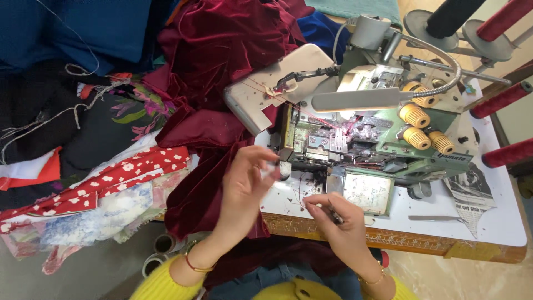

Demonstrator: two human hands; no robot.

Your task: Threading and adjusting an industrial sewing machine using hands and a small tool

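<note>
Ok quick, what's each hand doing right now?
Left hand: fingers pinched near the sewing machine, apparently on thread; unclear.
Right hand: closed on a small dark tool.

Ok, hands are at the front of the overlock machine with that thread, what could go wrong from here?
1. The left hand sits close to the machine and its needle area; fingers could get caught if it runs.
2. The thin red thread pinched by the right hand could snap or tangle.
3. The maroon velvet draped beside it could snag.

Bare white table (499, 222) lies open right of the sewing machine (361, 133); velvet cloth (205, 166) crowds the left.
</note>
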